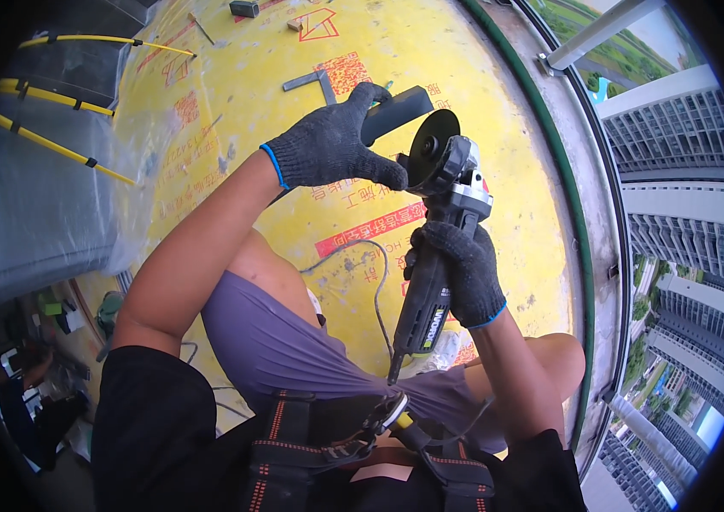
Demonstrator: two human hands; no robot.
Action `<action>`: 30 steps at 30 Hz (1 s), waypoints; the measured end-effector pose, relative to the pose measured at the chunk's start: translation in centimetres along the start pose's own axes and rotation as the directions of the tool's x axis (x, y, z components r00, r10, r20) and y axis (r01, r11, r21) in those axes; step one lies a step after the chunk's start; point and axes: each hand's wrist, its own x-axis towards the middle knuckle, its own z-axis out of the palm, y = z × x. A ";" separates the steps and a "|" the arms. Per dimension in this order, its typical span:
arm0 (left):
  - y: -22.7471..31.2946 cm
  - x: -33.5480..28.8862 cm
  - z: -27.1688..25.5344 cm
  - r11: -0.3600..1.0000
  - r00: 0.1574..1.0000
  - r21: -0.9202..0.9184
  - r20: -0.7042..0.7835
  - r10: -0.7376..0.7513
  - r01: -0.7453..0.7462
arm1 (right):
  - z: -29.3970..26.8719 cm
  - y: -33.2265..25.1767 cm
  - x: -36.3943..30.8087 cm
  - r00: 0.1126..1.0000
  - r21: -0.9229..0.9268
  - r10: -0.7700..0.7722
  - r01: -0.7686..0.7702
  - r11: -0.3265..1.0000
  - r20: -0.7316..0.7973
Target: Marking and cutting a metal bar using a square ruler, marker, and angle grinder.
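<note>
My right hand [464,269], in a black knit glove with a blue cuff, is wrapped round the body of a black and silver angle grinder [427,303]. The grinder points away from me, its dark cutting disc [433,147] at the far end; I cannot tell whether it spins. My left hand [328,141], gloved alike, is closed round a long dark grey strip [400,113], fingers over its far edge. The left thumb reaches close to the disc; whether it touches is unclear. The strip's far end sticks out beyond the fingers, beside the disc.
A metal square [321,84] lies on the yellow-covered floor [251,68]. The grinder's cord [379,282] curls near my legs. Clear plastic sheeting [127,171] and yellow poles [63,149] stand at left. On the right runs a window ledge [579,230] with tall buildings beyond.
</note>
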 end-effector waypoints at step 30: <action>1.1 -0.6 -0.2 0.991 1.000 0.132 -0.010 0.026 -0.024 | 0.8 0.0 0.3 1.000 -0.032 0.001 -0.002 0.999 -0.009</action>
